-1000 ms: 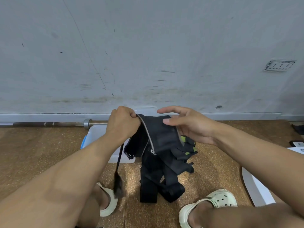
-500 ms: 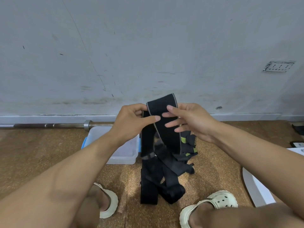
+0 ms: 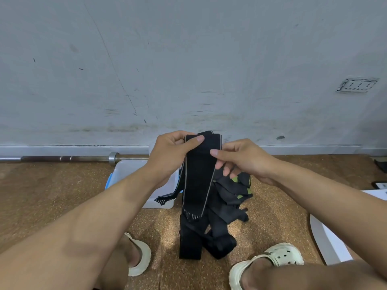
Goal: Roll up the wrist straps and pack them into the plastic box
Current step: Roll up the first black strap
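Observation:
I hold a black wrist strap point(image 3: 199, 174) with pale edges upright in front of me. My left hand point(image 3: 171, 151) pinches its folded top end, thumb across the front. My right hand point(image 3: 240, 160) pinches the strap's right edge just below. The strap's lower end hangs down to a fringed tip. Beneath it on the floor lies a pile of black straps point(image 3: 213, 233), some with green marks. The clear plastic box point(image 3: 134, 170) with a blue clip stands on the floor to the left, partly hidden by my left forearm.
A steel barbell point(image 3: 69, 158) lies along the wall's base behind the box. A white lid or board point(image 3: 333, 239) sits at the right. My feet in pale clogs point(image 3: 276, 258) rest on the cork floor near the pile.
The strap has been drawn up from a bunched hold into a flat hanging length. Its top end, standing tall half a second ago, is now folded down under my left thumb.

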Motion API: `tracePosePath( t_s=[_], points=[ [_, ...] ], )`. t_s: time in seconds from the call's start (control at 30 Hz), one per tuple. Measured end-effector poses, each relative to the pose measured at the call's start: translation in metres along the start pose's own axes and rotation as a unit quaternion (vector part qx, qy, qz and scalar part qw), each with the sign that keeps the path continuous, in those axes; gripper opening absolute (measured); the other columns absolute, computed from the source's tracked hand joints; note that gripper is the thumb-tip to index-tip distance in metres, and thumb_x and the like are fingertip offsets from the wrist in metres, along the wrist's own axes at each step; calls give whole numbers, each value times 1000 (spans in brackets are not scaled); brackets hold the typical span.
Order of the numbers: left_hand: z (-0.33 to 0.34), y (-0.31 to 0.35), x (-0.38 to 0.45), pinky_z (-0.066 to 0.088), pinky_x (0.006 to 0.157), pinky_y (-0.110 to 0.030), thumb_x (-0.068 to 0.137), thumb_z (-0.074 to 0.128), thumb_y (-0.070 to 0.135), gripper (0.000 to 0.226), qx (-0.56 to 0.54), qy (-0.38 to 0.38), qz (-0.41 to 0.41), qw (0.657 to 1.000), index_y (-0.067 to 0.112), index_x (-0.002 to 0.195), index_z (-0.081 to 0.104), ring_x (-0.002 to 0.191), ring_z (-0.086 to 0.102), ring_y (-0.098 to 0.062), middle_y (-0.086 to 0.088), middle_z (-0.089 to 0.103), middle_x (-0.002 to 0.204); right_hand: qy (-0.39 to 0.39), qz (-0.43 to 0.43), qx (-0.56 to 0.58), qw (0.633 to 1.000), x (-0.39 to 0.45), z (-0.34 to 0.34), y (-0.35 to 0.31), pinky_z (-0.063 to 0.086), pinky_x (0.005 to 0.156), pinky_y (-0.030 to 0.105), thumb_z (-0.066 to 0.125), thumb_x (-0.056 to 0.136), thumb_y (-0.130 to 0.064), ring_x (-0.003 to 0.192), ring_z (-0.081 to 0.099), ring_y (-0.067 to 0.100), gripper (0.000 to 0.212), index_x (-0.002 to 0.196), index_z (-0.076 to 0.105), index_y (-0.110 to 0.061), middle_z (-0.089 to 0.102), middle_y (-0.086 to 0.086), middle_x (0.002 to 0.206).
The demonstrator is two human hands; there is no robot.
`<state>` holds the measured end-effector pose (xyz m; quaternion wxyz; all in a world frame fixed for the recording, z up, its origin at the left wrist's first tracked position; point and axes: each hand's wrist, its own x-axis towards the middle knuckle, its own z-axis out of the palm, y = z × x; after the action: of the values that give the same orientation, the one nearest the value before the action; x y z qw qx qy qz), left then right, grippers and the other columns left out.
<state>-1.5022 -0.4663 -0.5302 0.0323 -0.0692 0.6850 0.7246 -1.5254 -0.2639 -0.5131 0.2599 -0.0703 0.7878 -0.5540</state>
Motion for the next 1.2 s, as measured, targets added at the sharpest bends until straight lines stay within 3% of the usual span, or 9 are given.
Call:
tracePosePath(
  t_s=[0.13,0.23,0.43,0.53,0.63,0.8,0.9,1.0,1.2],
  points=[
    [0,-1,0,56,69,-19,91,75,16,12,34,1,15,999,8,101,76,80,75,-15,-3,78,84,81,26,-9,996,3,-3,3,54,56,28,59,94,-61,59,64,16,51,94,76,-13,72,6,75],
    [-2,1,0,55,70,-16,93,73,16,10,50,-32,14,998,10,101,75,85,75,-14,-4,79,89,171,-1,-6,985,11,-11,8,58,66,29,61,96,-55,70,65,14,44,97,73,-13,69,3,86],
    [-2,1,-6,55,76,-18,95,71,17,9,109,-121,4,987,16,102,74,89,75,-11,2,79,93,-15,71,20,997,14,-7,18,51,103,39,64,94,-55,110,70,20,42,109,76,-18,78,3,111],
    [-2,-5,-4,55,98,-40,94,72,31,10,169,-124,1,978,28,102,76,103,71,-24,2,78,99,43,8,83,996,15,-5,17,57,87,30,74,93,-30,83,71,16,21,100,66,-12,78,7,91],
    [-3,-7,-2,49,108,-42,93,72,34,8,179,-99,-4,979,32,99,76,108,68,-17,6,75,106,129,-51,131,982,14,-3,14,54,60,20,70,96,-14,62,69,10,9,99,63,-10,75,8,79],
    [-11,-8,4,47,111,-41,97,66,36,21,147,-62,-13,987,27,114,74,115,67,-12,8,75,114,196,-98,83,972,15,-10,16,59,78,44,73,93,-5,78,68,24,15,94,67,-19,75,13,91],
    [-12,-4,5,51,106,-34,99,65,34,25,108,-90,-24,990,20,117,73,110,70,-9,8,76,112,194,-132,32,972,13,-11,16,61,76,34,76,86,5,74,68,17,29,95,71,-21,75,12,103],
    [-9,1,2,56,83,-17,102,60,29,22,73,-114,-24,991,15,115,72,102,72,-7,5,78,106,169,-139,29,975,12,-9,16,57,62,20,75,85,10,60,68,8,36,108,69,-17,73,8,111],
    [-6,3,-1,54,96,-29,100,62,27,15,57,-81,0,995,19,107,73,104,69,-11,6,76,100,158,-162,-50,973,17,-11,21,59,70,35,79,84,4,60,56,24,61,129,63,-34,66,-6,137]
  ],
)
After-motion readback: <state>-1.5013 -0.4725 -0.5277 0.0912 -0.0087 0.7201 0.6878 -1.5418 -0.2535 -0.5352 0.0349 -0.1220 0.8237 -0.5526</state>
